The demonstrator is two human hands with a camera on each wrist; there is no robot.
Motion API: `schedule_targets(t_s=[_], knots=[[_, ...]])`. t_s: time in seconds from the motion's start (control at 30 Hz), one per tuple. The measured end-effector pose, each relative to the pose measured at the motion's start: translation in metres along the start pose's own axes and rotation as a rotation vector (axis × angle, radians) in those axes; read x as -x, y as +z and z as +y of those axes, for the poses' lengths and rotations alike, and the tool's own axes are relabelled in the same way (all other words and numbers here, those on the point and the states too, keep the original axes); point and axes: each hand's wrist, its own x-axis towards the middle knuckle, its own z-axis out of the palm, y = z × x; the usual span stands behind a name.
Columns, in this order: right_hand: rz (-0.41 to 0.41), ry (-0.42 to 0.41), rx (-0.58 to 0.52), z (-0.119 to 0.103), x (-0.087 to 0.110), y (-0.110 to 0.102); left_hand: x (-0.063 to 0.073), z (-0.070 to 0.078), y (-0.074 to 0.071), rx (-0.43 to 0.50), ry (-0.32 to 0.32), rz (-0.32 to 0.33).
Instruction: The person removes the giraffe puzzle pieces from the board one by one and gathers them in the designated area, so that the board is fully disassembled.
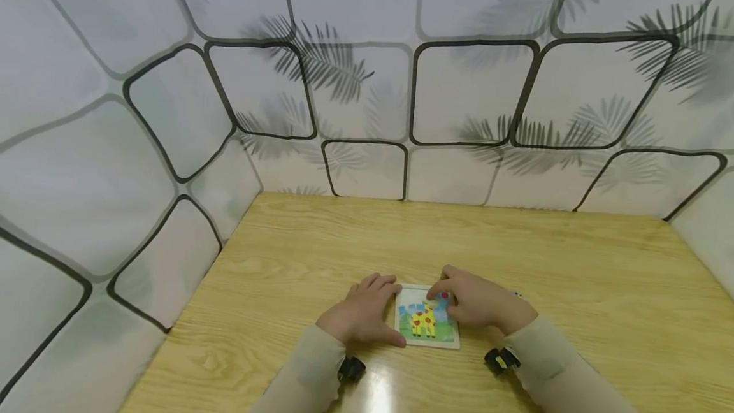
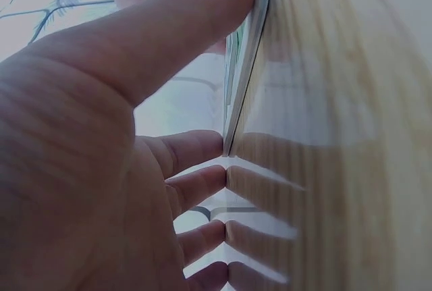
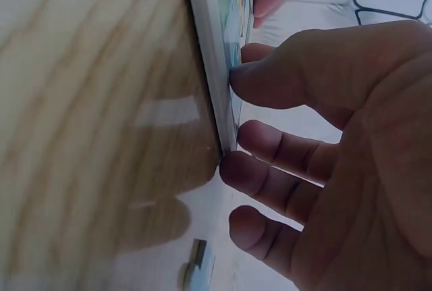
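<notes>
A small framed jigsaw puzzle [image 1: 424,324] lies flat on the table, its picture showing a yellow giraffe on green ground; a pale bare strip shows near its top left. My left hand [image 1: 365,311] steadies its left side with fingers spread straight. The left thumb [image 2: 202,7] lies along the near edge, and the other fingertips touch the tabletop. Over the upper right part bends my right hand [image 1: 482,298], index finger and thumb about a puzzle piece [image 1: 444,296] with a red spot. In the right wrist view the thumb [image 3: 270,82] meets the picture surface; its remaining fingers curl past the frame.
A wood-grain table [image 1: 298,241] spreads around the puzzle. Partly behind the right hand lies a small piece [image 1: 518,294], seen also in the right wrist view. Pale curtain walls [image 1: 367,94] with leaf patterns enclose the back and sides.
</notes>
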Motion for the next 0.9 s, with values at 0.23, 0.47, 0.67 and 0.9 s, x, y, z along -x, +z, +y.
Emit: schedule_targets(t_s=[0.23,0.47,0.67,0.9], knots=[[-0.009,0.009,0.008,-0.002,-0.002,-0.005,-0.001,0.001,-0.002,0.0,-0.006,0.009],[-0.043,-0.024,0.041,0.003,-0.007,-0.002,0.002,0.001,0.0,0.028,-0.015,-0.004],[-0.069,-0.031,0.07,-0.001,-0.011,-0.007,0.003,0.0,-0.003,0.026,-0.011,0.005],[-0.071,0.016,0.076,-0.005,-0.012,-0.007,0.003,0.002,-0.003,0.058,-0.009,-0.007]])
